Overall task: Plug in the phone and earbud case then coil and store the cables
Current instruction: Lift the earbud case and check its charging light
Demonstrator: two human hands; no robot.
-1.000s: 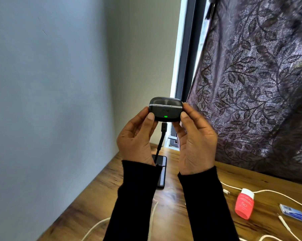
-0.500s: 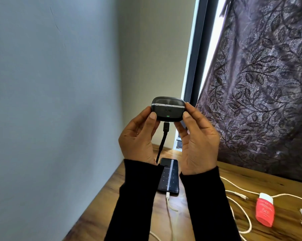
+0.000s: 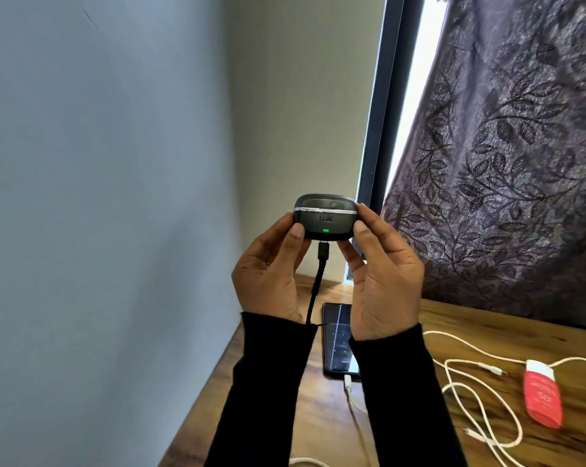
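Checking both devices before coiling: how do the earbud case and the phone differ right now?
The earbud case is held up in the air between the left hand and right hand; the phone lies flat on the wooden table. The earbud case takes a black cable; the phone takes a white cable. The earbud case shows a green light; the phone shows a lit screen. Both are plugged in.

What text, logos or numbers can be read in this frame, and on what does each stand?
"50": on the red tube lying on the table, blurred but legible.
Logo on the earbud case, above its green light: too blurred to read for sure.
Phone screen: only faint dots and a line, no readable text.
Other print on the red tube: too blurred to read.
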